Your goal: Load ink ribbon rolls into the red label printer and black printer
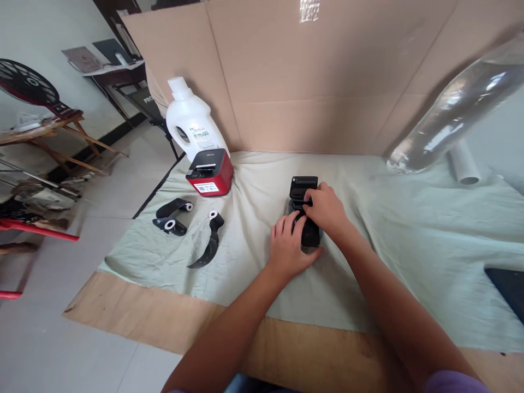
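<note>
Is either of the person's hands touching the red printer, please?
No, the left hand and the right hand are both at the black device, well apart from the red printer.

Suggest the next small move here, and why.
Perhaps have the right hand press gently inside the black device: its lid stands raised, that hand is right beside the lid, and the left hand braces the device.

Pale wall [53, 27] beyond tiled floor [61, 338]

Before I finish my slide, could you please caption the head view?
Left hand and right hand at a black device, lid open; dark rolls and red box at left.
</note>
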A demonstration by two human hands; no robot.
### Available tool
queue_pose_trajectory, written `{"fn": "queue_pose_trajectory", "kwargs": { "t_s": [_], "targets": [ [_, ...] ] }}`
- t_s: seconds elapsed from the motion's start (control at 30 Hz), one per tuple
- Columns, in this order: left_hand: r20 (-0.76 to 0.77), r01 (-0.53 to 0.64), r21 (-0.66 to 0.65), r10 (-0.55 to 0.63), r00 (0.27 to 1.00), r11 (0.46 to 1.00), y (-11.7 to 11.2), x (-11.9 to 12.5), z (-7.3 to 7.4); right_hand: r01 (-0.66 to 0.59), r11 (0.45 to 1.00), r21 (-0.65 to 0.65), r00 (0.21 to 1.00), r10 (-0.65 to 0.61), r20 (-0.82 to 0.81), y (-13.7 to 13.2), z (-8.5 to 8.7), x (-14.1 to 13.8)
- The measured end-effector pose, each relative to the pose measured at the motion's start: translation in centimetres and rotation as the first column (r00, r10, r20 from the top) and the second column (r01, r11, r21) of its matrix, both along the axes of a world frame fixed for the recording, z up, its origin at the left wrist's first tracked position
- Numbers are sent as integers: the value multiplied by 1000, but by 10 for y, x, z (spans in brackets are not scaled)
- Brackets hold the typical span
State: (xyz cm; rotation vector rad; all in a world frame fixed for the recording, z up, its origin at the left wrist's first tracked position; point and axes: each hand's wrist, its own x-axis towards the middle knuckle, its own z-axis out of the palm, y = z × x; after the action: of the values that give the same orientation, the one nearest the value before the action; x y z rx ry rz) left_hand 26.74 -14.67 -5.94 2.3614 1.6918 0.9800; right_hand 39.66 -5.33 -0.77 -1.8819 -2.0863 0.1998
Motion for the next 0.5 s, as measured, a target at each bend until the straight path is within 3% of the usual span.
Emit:
{"fn": "queue_pose_trajectory", "kwargs": {
  "t_s": [0.1,0.17,0.33,0.5],
  "targets": [
    [-29,14,13,-14,999,1000,-1,-1,1,13,981,196,997,2,-77,5,-1,2],
    [-30,36,48,-35,999,998,-1,-2,3,-37,966,257,993,63,-95,9,-1,5],
    [48,124,220,-137,989,968,-1,-6,6,-130,957,258,968,179,-176,13,6,16],
    [85,188,322,-226,970,928,2,-12,4,-273,951,146,929,300,-218,2,17,26]
  ]
}}
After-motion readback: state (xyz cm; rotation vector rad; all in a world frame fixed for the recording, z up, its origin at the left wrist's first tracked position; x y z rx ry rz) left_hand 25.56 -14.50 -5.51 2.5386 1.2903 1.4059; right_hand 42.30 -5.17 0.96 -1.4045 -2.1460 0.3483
